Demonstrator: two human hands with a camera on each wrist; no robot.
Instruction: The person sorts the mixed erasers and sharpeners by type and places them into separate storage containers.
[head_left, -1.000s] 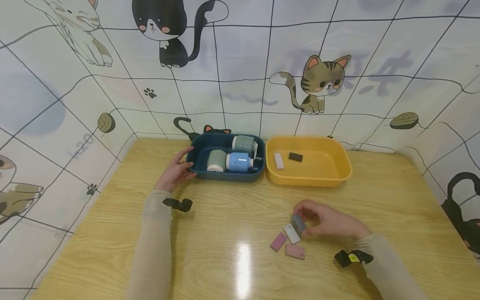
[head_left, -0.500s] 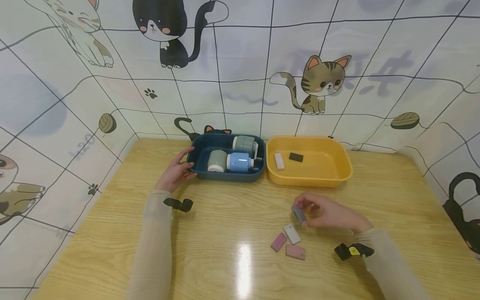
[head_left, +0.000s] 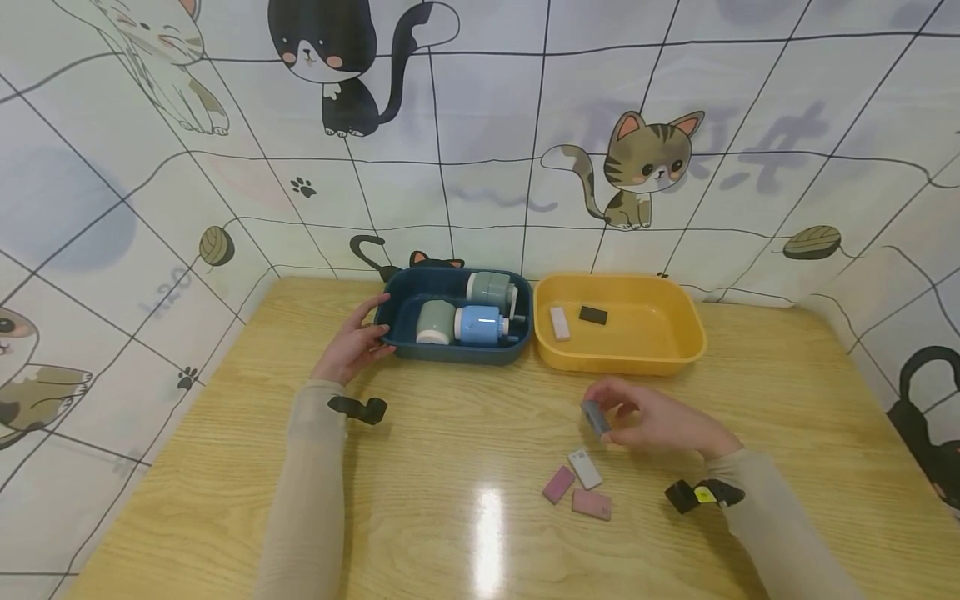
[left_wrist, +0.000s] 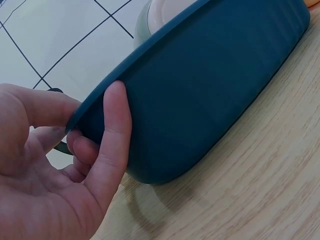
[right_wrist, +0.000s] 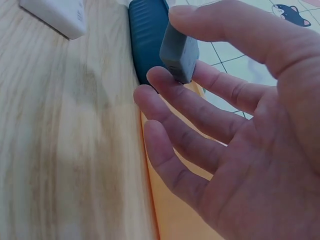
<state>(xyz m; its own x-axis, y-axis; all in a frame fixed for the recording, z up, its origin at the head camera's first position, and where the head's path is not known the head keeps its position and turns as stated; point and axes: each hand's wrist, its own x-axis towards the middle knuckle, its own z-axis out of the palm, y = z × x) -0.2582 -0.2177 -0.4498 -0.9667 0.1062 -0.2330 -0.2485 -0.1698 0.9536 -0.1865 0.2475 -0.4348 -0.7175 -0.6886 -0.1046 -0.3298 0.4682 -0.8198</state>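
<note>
The small grey block is in the right hand, apparently lifted off the desk, with the thumb and index finger pinching it and the other fingers spread loosely. It looks light and stiff, with matte faces that should resist slipping; it is unlikely to break. Its two opposite long faces look the best hold, near the middle to limit twisting.

From the block, a white block lies flat near six o'clock, a plum block at seven, a pink block at six.

At one o'clock stands the yellow bin; inside, a white bar lies by its nine-o'clock wall and a black bar just beside that.

At ten o'clock stands the navy bin, holding a blue bottle and a rear green bottle on their sides, narrow fittings towards three o'clock, plus a front green bottle, its white end towards six. The left hand grips this bin's rim at nine o'clock.
</note>
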